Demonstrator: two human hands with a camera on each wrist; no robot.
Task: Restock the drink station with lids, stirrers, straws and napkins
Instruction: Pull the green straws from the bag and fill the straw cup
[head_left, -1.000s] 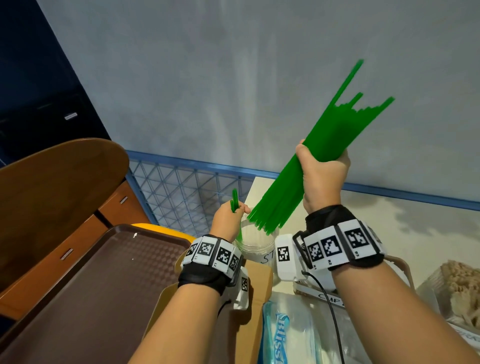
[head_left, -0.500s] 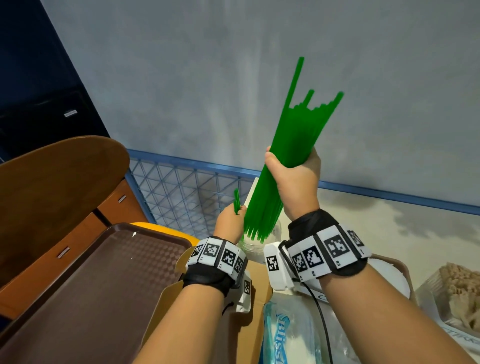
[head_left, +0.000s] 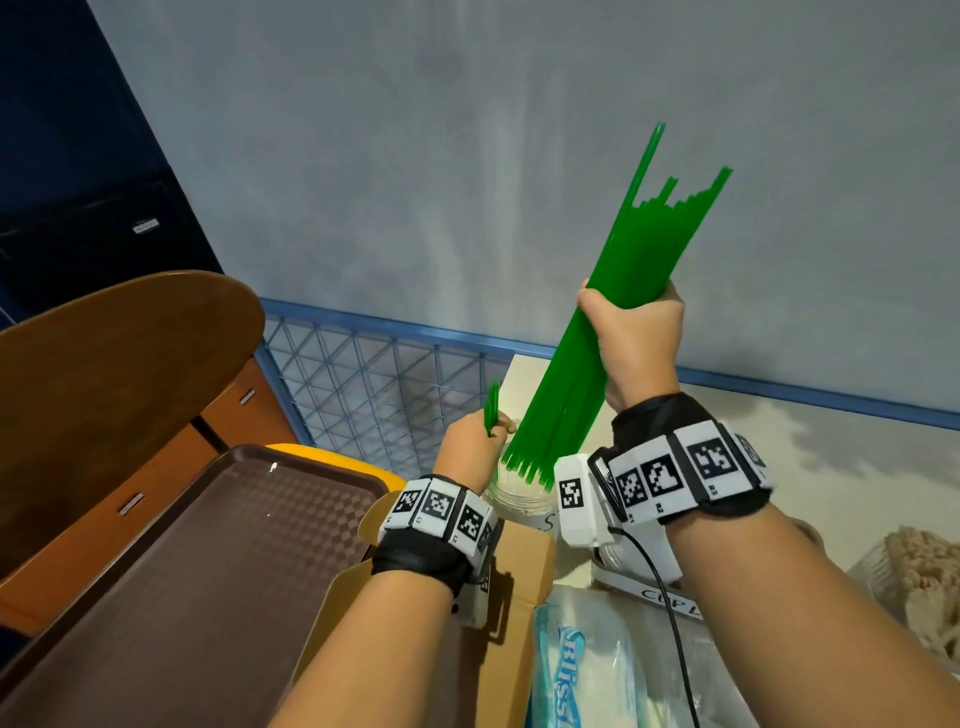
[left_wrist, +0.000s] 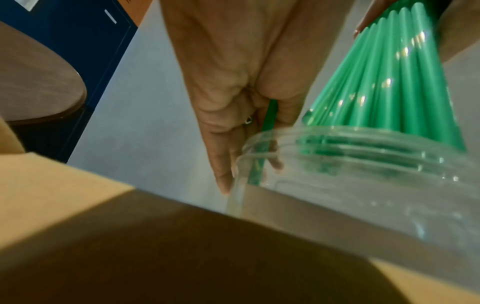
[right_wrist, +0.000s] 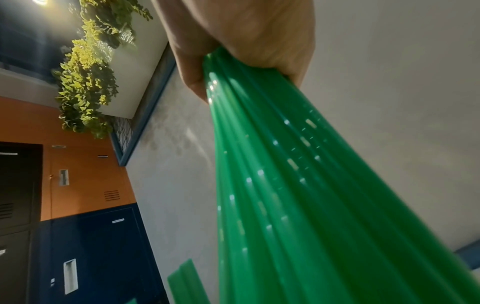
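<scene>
So the bundle of green straws (head_left: 613, 332) is clamped mid-length in the right hand (head_left: 631, 338), fingers wrapped tight around it, long axis tilted from upper right of the frame down to lower left. Its lower tips are seen just entering the mouth of the clear jar (left_wrist: 363, 164) at centre frame. One stray straw (head_left: 491, 408) is pinched by the left hand (head_left: 470, 441) right beside the jar rim. Probably the bundle needs straightening upright before it gets dropped in

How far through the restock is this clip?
Early on. Nothing looks finished. In hand: the right hand grips a bundle of green straws, lower ends at the clear jar mouth; the left hand holds one straw. Left: seating the straws; lids, stirrers and napkins aren't visibly stocked.
</scene>
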